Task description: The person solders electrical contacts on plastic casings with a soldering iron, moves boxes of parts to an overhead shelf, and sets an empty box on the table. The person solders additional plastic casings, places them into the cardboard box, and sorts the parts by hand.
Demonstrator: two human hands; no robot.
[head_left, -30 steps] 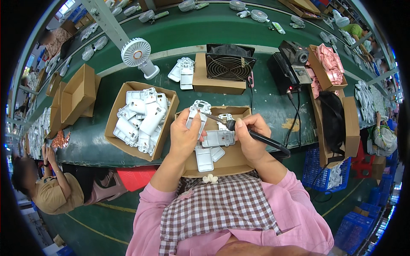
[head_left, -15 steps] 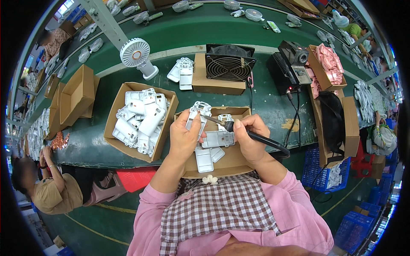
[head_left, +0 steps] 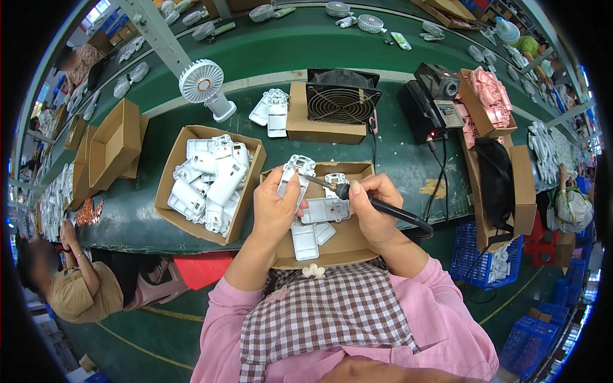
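Observation:
My left hand grips a white plastic housing, holding it tilted above a cardboard tray. In my right hand is a soldering iron with a black handle and cable. Its metal tip points left and meets the upper part of the housing; whether it touches a joint there is too small to tell. Several white housing pieces lie in the tray under my hands. To the left stands a cardboard box filled with white housings.
A small white fan and a black-grilled fan stand behind. The black soldering station is at the right, near a box of pink parts. Beyond runs a green conveyor carrying fans. A co-worker sits at the left.
Fans on the conveyor have shifted slightly left. My hands, the housing and the soldering iron stay almost in the same place.

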